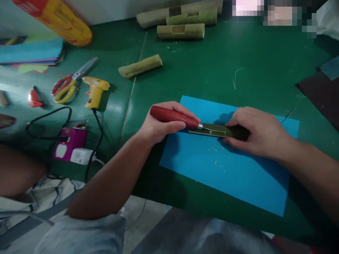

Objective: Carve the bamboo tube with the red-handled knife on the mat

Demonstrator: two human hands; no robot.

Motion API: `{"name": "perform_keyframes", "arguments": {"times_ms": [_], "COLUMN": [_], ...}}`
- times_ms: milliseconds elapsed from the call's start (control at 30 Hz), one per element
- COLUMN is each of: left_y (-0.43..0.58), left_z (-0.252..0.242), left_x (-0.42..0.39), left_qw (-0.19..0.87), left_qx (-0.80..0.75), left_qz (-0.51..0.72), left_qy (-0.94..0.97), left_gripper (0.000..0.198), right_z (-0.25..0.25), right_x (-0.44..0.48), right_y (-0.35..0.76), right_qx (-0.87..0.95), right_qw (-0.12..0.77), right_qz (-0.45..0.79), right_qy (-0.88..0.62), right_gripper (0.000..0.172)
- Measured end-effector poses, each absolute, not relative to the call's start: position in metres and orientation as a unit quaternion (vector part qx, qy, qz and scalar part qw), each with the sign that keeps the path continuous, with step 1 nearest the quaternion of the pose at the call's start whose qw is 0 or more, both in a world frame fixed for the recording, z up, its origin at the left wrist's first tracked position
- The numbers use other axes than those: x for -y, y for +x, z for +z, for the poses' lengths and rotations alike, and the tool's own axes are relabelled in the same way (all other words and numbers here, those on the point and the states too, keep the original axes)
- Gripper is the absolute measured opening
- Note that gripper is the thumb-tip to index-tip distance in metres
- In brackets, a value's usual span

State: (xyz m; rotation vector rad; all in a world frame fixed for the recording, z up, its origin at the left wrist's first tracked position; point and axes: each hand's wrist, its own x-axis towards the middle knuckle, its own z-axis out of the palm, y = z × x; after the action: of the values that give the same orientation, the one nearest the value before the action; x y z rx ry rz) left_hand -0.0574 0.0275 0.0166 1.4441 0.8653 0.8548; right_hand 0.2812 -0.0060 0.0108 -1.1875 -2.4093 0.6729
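My left hand [159,127] is closed around the red wooden handle of a carving knife [174,116]. Its short metal blade rests on a dark green bamboo piece [219,130] that lies on a blue sheet [225,173]. My right hand [256,132] grips the right end of the bamboo piece and presses it onto the sheet. Pale cut lines show on the bamboo's surface beside the blade. Small shavings lie on the blue sheet below the piece.
On the green table [212,67] lie a loose bamboo section [140,66], stacked bamboo tubes [182,21] at the back, a yellow glue gun [94,91], scissors [70,83], coloured paper [31,53] and a purple power strip [70,143] with cables. Dark sheets [321,95] sit at the right.
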Motion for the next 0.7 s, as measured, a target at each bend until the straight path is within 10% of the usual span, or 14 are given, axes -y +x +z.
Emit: {"name": "perform_keyframes", "arguments": {"times_ms": [700], "left_y": [-0.0675], "left_z": [0.0134], "left_x": [-0.027], "left_qw": [0.6], "left_qx": [-0.361], "left_qz": [0.345], "left_qy": [0.624], "left_gripper": [0.038], "right_z": [0.014], "right_x": [0.0052], "right_y": [0.2772], "right_qx": [0.849], "right_qw": [0.175], "right_qz": [0.248], "right_qy": [-0.433], "right_gripper": [0.023]}}
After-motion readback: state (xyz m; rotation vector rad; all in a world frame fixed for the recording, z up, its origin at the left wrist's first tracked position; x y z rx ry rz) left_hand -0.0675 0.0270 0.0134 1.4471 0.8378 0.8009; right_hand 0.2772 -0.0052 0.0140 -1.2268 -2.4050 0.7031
